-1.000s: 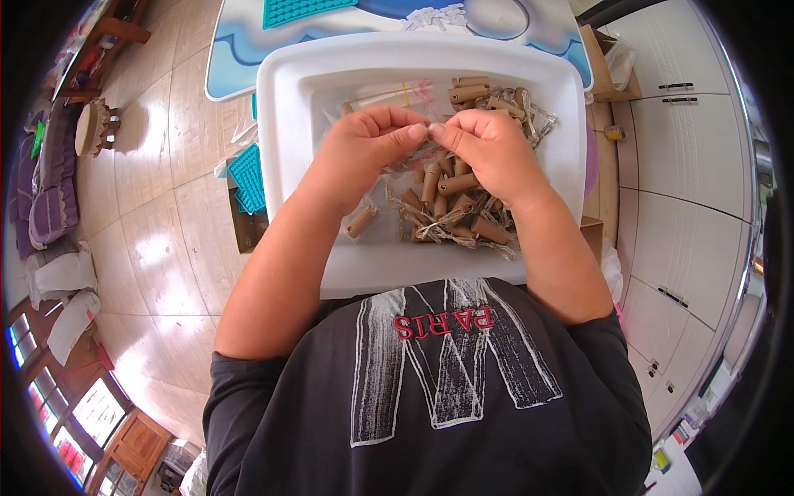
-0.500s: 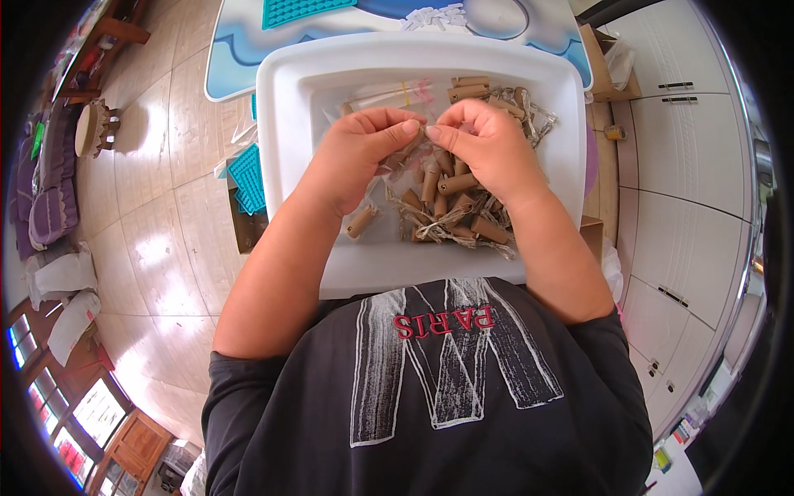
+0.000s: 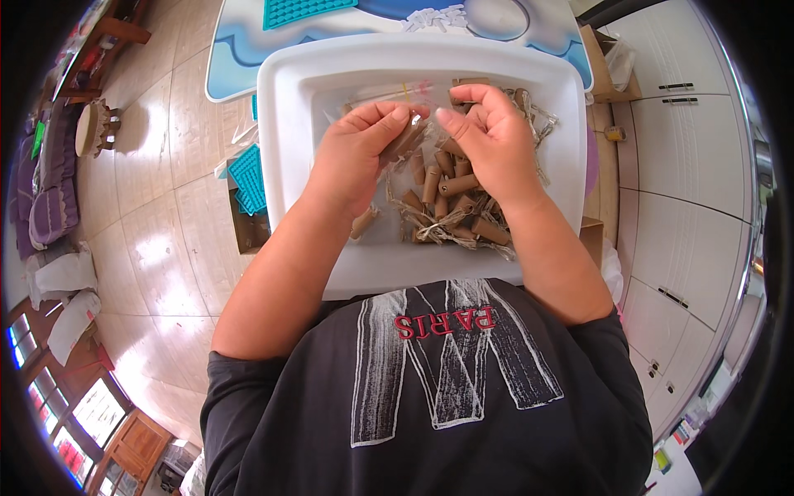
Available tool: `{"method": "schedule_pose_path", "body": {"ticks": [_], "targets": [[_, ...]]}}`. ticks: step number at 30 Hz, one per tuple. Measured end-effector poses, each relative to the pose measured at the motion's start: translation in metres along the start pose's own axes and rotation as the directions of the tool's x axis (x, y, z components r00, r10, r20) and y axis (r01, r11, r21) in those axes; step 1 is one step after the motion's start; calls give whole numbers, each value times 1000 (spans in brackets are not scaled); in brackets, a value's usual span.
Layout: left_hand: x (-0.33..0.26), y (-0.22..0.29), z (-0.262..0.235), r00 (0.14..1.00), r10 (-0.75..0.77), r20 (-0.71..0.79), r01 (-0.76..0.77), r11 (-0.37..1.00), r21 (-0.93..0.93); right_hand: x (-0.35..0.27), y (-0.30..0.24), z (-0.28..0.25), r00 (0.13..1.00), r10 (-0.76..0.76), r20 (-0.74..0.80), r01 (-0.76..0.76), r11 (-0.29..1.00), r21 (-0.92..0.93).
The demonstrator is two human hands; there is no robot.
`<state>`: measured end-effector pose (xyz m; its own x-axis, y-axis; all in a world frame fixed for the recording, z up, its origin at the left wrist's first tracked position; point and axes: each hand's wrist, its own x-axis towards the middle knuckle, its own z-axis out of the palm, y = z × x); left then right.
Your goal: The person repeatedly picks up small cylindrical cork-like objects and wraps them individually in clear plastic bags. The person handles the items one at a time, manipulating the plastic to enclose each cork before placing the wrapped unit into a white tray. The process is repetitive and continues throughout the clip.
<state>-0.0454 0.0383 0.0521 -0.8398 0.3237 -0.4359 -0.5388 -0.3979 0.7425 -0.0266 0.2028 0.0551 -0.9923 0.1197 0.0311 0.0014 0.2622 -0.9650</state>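
Left hand (image 3: 354, 157): we pinch the clear packet (image 3: 407, 136) shut between fingertips.
Right hand (image 3: 488, 136): we grip its other end.
Packet: above the white tub (image 3: 285, 132), over brown rolls (image 3: 451, 198).

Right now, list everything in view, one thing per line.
tub: one, white, on the lap
small rolls: many, brown, some tied with straw-coloured string, in the tub's right half
clear bag: one, transparent, pinched between both hands
table: one, blue and white, beyond the tub
mat: one, teal, on the floor left of the tub
cabinets: white, right side
left hand: over the tub, on the clear bag
right hand: over the tub, on the clear bag
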Motion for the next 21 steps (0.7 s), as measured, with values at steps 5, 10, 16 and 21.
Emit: {"method": "schedule_pose_path", "body": {"ticks": [5,10,16,21], "targets": [[-1,-4,-2,999,30,43,-30,999,16,-7,-6,-1,991,-134,-10,134,991,19],[-1,-9,-3,999,36,25,-37,999,37,-4,1,-2,949,71,308,-70,997,-12],[-6,1,8,1000,-8,-18,10,996,86,0,5,-4,944,68,323,-110,987,114],[-9,5,9,997,-13,-70,26,981,191,0,3,-7,954,22,299,-57,992,109]]}}
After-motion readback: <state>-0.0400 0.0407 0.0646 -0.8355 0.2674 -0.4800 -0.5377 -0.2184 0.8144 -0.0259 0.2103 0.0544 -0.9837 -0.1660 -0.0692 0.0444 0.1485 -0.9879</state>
